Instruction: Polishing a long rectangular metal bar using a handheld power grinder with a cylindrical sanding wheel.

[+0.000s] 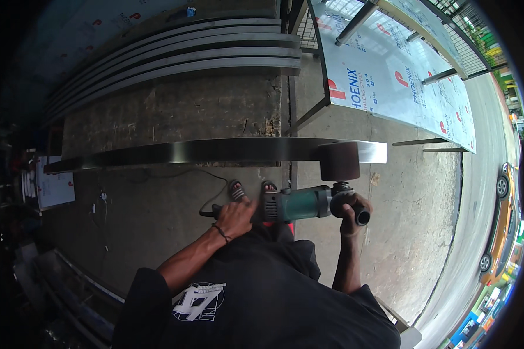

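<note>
A green and black hand-held drum sander [303, 203] lies crosswise in front of me. My left hand [237, 218] is closed round its dark rear end, the index finger stretched along the body. On the right, my right hand [355, 214] grips the black front handle [363, 217]. The sander's dark brown abrasive drum [339, 161] overlaps the right part of a long, shiny metal bar [233, 151]; whether they touch I cannot tell. That bar lies along the near edge of a worn, dark workbench [174, 107], its right end sticking out past the bench.
Several grey metal tubes [215, 49] lie at the bench's far side. A film-covered metal table [384, 87] stands at the far right. The sander's cord [206, 203] runs over the concrete floor [402, 244] near my sandalled feet. An orange car [498, 227] stands on the road at right.
</note>
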Demonstrator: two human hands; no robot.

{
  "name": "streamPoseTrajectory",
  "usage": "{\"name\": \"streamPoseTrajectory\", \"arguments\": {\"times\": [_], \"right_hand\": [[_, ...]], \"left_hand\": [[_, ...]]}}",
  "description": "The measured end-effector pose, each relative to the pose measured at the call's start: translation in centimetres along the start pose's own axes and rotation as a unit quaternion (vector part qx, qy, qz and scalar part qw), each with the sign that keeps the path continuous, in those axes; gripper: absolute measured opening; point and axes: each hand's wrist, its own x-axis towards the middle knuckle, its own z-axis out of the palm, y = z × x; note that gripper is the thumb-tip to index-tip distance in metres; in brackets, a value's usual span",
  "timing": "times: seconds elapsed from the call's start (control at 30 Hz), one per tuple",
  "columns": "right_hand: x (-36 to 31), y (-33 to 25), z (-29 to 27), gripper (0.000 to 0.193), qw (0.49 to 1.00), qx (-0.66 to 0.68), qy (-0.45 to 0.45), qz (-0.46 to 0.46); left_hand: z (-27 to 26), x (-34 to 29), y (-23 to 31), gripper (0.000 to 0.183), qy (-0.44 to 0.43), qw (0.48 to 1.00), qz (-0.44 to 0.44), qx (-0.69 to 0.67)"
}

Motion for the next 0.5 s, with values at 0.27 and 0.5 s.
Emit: {"name": "streamPoseTrajectory", "arguments": {"times": [0.27, 0.5], "right_hand": [[0.1, -2.6, 3.0, 0.032, 0.988, 0.071, -0.135, 0.022], [1.9, 2.1, -1.7, 0.027, 0.996, 0.086, 0.02, 0.017]], "left_hand": [[-1.7, -2.5, -2.5, 0.063, -0.001, 0.995, -0.056, 0.081], [-1.5, 3.0, 1.5, 0.056, 0.028, 0.998, 0.007, 0.055]]}}
